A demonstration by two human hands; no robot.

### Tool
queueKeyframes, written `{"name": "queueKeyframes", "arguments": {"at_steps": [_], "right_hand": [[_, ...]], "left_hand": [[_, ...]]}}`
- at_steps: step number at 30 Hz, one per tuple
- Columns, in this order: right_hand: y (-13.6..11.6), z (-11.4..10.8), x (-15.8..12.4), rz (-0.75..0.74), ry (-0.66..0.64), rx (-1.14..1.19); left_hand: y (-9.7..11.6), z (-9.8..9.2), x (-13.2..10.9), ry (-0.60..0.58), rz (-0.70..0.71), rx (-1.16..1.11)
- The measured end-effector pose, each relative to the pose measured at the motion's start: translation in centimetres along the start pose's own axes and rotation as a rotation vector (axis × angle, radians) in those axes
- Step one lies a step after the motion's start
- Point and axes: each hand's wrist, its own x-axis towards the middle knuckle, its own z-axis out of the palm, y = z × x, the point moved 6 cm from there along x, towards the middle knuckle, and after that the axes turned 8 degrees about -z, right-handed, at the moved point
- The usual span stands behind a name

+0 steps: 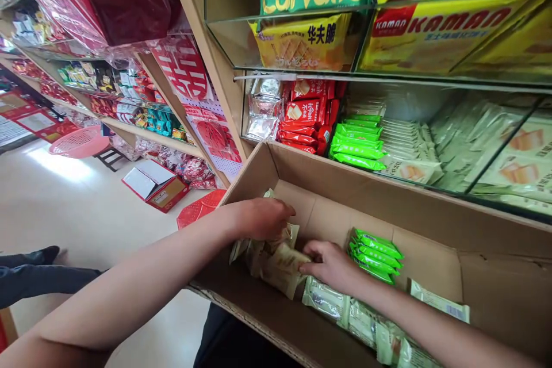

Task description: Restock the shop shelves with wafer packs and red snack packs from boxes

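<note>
An open cardboard box (345, 195) stands before the shelf. Over its left end, my left hand (267, 218) is curled around pale beige snack packets (280, 267); its lower fingers are hidden behind the hand. My right hand (330, 264) pinches the right edge of one of these packets between thumb and fingers. Just beyond my right wrist lies a stack of bright green snack packets (376, 253). Pale green packets (325, 299) form a row along the near wall, partly covered by my right forearm. Another pale packet (439, 300) lies farther right.
Behind the box, glass-divided shelf bins hold red packets (306, 115), green packets (359, 141) and pale packets (521, 149). Larger yellow biscuit packs (435, 29) sit above. Left are a red basket (200, 208), a carton (155, 184) and a person's leg (47, 279).
</note>
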Motion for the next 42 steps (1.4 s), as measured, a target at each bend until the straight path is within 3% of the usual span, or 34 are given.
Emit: {"name": "queueKeyframes", "arguments": {"at_steps": [3,5,8,11,15,18,28,31,33,35,37,39,41,42], "right_hand": [[-1.1,-2.7,-0.4,0.004,0.044,0.098],[-2.3,-4.3,-0.7,-0.015,0.069,0.185],[-3.4,-6.1,-1.3,0.004,0.163,0.419],[-3.6,-7.5,-2.2,0.029,0.353,0.586],[-3.9,-8.7,-3.2,0.004,0.584,0.788],[-4.9,-9.4,-3.3,-0.06,0.61,0.964],[-7.0,-12.4,-5.2,-0.199,0.767,1.128],[-7.7,-13.1,-5.9,-0.274,0.676,1.063],[-8.2,-13.9,-6.3,-0.295,0.608,0.895],[-8.0,-15.1,-6.6,-0.225,0.584,0.681],[-7.0,-17.2,-6.9,-0.121,0.706,0.522],[-5.8,-19.7,-7.2,-0.061,0.914,0.47],[-4.6,-21.8,-6.7,-0.065,1.086,0.461],[-4.1,-22.6,-6.0,-0.06,1.118,0.416]], "left_hand": [[1.5,0.0,-0.6,-0.089,0.173,-0.066],[1.9,-0.5,-0.8,-0.086,0.228,-0.167],[1.4,-1.7,-0.6,0.036,0.168,-0.368],[1.1,-2.3,-0.5,0.136,0.098,-0.667],[1.8,-2.4,-0.7,0.142,0.127,-1.108],[2.1,-2.9,-1.1,0.162,0.183,-1.325],[3.2,-4.8,-2.6,0.207,0.186,-1.512],[4.1,-5.4,-2.7,0.202,0.237,-1.47],[4.7,-6.4,-2.4,0.232,0.284,-1.368],[5.5,-8.0,-1.7,0.302,0.346,-1.175],[6.7,-10.1,-0.7,0.406,0.401,-0.894],[7.9,-12.0,0.9,0.524,0.396,-0.558],[9.0,-13.4,3.4,0.597,0.29,-0.19],[9.4,-13.7,5.0,0.578,0.213,-0.013]]}}
